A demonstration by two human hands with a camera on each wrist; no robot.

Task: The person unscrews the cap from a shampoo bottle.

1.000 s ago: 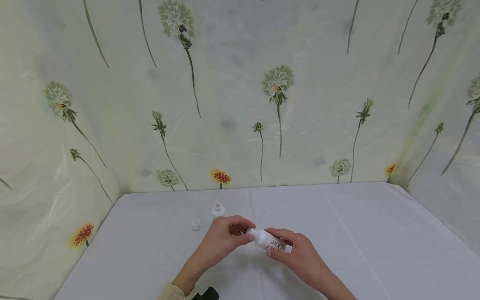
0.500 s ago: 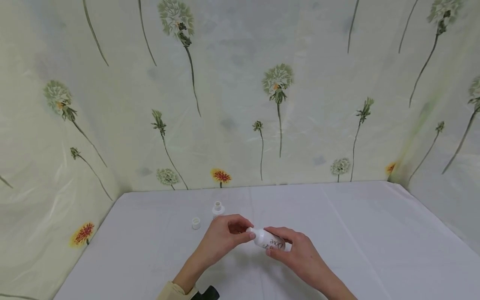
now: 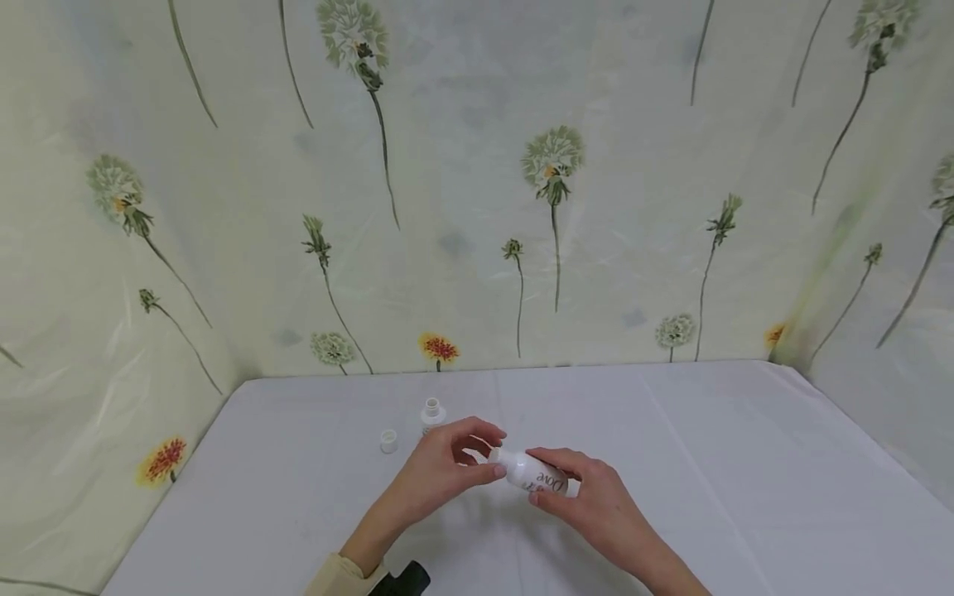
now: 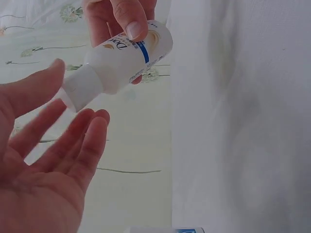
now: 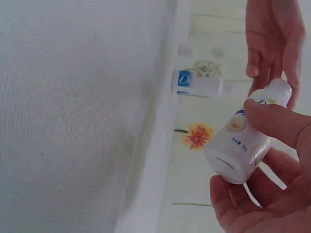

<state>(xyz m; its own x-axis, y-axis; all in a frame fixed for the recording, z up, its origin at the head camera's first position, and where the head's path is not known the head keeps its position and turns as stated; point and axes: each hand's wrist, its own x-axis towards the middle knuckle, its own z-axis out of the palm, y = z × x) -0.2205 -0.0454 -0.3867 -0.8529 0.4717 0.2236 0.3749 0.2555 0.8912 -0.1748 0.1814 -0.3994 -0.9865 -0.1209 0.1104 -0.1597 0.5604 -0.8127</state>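
Observation:
A small white Dove bottle (image 3: 532, 473) with a white cap (image 4: 81, 87) is held tilted above the table. My right hand (image 3: 596, 501) grips its body near the base, thumb on one side and fingers on the other. At the capped end is my left hand (image 3: 445, 465). In the left wrist view its thumb touches or nearly touches the cap, while the other fingers stand apart from it, loosely bent. A second white bottle (image 5: 201, 86) stands uncapped on the table behind my left hand, its lower part hidden in the head view.
A loose white cap (image 3: 388, 441) lies left of the standing bottle. White cloth (image 3: 701, 480) covers the table. Hanging sheets with dandelion prints (image 3: 551, 165) enclose the back and sides. A black device (image 3: 402, 579) sits at my left wrist.
My left fingers have spread away from the cap, leaving a wider gap. The printed label on the held bottle has turned slightly. My right hand stays almost in place.

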